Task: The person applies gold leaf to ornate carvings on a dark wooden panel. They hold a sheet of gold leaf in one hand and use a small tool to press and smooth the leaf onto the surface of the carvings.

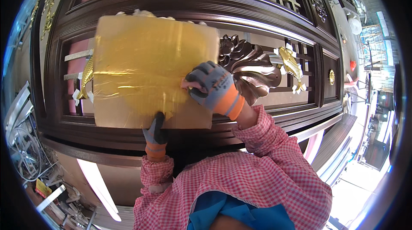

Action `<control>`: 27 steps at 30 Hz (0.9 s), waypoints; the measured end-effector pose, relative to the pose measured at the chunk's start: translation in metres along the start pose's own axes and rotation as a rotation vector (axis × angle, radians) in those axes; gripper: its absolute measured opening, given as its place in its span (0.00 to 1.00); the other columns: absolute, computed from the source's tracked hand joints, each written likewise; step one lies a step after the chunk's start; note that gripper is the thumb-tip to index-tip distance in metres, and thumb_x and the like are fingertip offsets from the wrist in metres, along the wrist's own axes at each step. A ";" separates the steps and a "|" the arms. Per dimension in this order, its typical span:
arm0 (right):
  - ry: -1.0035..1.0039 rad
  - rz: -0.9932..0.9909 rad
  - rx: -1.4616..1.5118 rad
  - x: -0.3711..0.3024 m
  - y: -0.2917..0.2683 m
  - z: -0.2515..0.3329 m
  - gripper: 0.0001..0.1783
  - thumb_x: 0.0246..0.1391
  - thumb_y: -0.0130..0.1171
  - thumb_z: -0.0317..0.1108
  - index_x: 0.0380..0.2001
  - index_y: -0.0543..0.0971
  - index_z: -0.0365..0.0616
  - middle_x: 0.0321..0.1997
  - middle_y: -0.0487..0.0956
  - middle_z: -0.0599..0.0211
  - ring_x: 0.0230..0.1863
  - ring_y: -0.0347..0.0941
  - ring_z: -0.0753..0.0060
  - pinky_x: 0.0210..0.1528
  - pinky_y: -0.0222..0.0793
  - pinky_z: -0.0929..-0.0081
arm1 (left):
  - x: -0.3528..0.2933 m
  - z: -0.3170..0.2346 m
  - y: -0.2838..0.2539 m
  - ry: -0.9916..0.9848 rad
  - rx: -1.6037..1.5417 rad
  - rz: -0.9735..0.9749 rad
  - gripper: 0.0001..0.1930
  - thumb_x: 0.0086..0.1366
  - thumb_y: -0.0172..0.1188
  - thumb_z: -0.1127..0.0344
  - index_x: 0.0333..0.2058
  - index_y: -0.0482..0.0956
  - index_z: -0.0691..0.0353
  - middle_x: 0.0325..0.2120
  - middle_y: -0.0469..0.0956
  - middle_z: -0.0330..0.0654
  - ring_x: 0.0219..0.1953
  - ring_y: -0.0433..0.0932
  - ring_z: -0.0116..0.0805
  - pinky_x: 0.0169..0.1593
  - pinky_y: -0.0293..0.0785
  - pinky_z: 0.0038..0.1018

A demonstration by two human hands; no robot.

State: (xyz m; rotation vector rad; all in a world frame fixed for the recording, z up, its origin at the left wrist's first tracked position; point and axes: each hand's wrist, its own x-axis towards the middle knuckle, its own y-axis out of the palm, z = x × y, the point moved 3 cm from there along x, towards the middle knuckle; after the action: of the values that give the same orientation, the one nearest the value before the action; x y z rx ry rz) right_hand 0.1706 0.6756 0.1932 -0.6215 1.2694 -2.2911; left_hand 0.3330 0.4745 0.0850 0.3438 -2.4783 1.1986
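Gold-stained cardboard (146,64) covers the left part of the dark panel (184,4); left hand (155,139) pinches its lower edge, right hand (216,89) curls, contents unclear; a slack pinch could scrape the gold fish (87,76).

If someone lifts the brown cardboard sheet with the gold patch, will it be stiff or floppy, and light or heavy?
The cardboard sheet is probably fairly stiff, as its edges look mostly straight, though it might bend along the creases in its gold patch. It is likely light, being apparently just cardboard. Because it shines, it may also be slippery.
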 end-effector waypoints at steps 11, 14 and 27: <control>0.578 -0.288 0.668 -0.022 -0.010 -0.131 0.20 0.49 0.63 0.25 0.48 0.76 0.37 0.46 0.80 0.63 0.44 0.76 0.76 0.48 0.73 0.77 | 0.107 0.129 0.044 -0.237 -0.030 -0.565 0.25 0.60 0.65 0.76 0.57 0.71 0.60 0.49 0.77 0.53 0.48 0.78 0.44 0.54 0.74 0.36; 0.642 -0.314 0.619 -0.007 0.007 -0.161 0.18 0.46 0.64 0.26 0.44 0.78 0.36 0.41 0.81 0.59 0.39 0.78 0.69 0.43 0.73 0.72 | 0.138 0.131 0.049 -0.203 0.117 -0.633 0.26 0.59 0.67 0.73 0.56 0.70 0.64 0.52 0.74 0.53 0.50 0.77 0.43 0.55 0.74 0.33; 0.258 0.135 -0.446 0.082 0.051 -0.170 0.07 0.46 0.61 0.39 0.32 0.80 0.58 0.39 0.76 0.71 0.45 0.72 0.59 0.42 0.73 0.61 | 0.198 0.168 0.051 -0.177 0.063 -0.761 0.24 0.58 0.68 0.73 0.54 0.73 0.63 0.47 0.77 0.52 0.46 0.79 0.43 0.52 0.76 0.34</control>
State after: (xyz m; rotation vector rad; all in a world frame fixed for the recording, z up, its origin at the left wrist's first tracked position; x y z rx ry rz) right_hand 0.0146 0.7164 0.0822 -0.3711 1.9112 -2.0346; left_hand 0.0986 0.3612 0.0373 1.3105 -2.0977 0.9303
